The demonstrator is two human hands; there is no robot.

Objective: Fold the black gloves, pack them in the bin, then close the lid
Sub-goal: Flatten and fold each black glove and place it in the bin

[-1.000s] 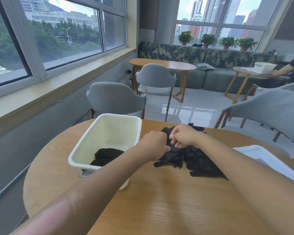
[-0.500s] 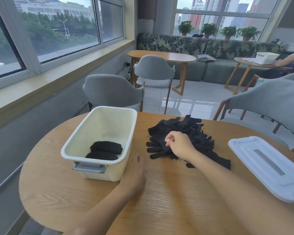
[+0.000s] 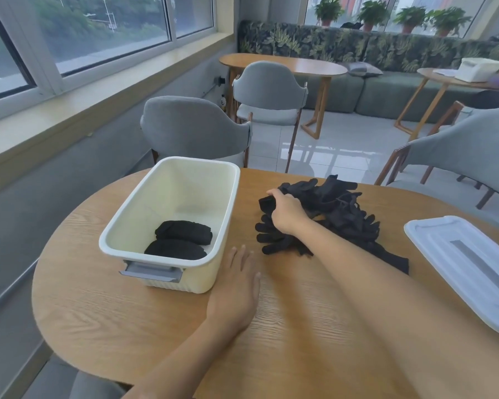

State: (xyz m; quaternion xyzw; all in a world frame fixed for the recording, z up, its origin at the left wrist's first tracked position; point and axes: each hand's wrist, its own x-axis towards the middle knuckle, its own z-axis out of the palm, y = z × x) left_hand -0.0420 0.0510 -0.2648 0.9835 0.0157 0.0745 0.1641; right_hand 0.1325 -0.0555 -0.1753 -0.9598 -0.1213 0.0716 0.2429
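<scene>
Table [image 3: 127, 312] fills the lower frame, with the open bin [image 3: 231, 208] left of centre holding two folded gloves [image 3: 182, 240]. The lid [image 3: 470, 266] lies flat at right. Loose black gloves [image 3: 337, 214] are heaped mid-frame. The right hand [image 3: 285, 210] reaches across, fingers curled over the heap's left edge, gripping a glove. The left hand [image 3: 236, 286] rests palm-down, fingers straight, just beside the bin.

We note 2 folded black gloves [image 3: 182, 240] lying side by side in the cream bin [image 3: 167, 260], which stands open. At its 3 o'clock, a loose glove pile [image 3: 337, 208]; farther at 3 o'clock, the white lid [image 3: 473, 269] lies flat.
</scene>
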